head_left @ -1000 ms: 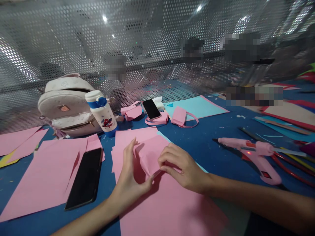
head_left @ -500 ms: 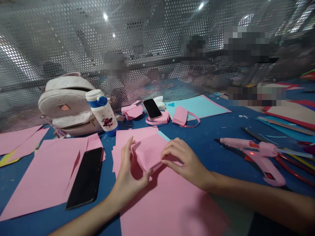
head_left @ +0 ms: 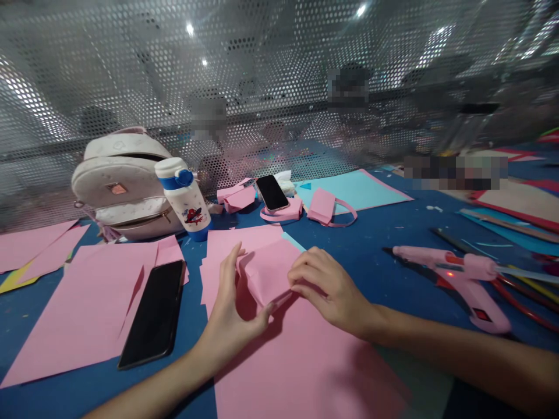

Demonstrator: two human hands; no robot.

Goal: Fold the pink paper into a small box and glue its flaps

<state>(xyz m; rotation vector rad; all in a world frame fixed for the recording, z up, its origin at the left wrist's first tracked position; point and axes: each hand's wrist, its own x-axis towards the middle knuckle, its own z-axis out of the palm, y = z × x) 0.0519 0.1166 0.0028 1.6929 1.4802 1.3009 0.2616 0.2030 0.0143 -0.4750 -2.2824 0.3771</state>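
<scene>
A folded pink paper pouch (head_left: 271,269) is held between my two hands, above a stack of pink paper sheets (head_left: 279,366). My left hand (head_left: 238,308) cups its left side, thumb at the lower edge and fingers along the far left edge. At the right, my right hand (head_left: 325,288) pinches the pouch's lower right corner between thumb and fingertips. The inside of the pouch and part of its right edge are hidden by my fingers. Off to the right lies a pink hot glue gun (head_left: 454,276) with a red light on.
A black phone (head_left: 154,314) lies on pink sheets (head_left: 87,302) at left. Behind stand a bottle (head_left: 186,201) and a white backpack (head_left: 124,186). Small pink paper bags (head_left: 325,208), a second phone (head_left: 272,192) and light blue paper (head_left: 371,189) lie farther back, before a perforated metal screen (head_left: 279,75).
The whole view has shifted very slightly. Both hands keep nearly the same hold on the pink paper pouch.
</scene>
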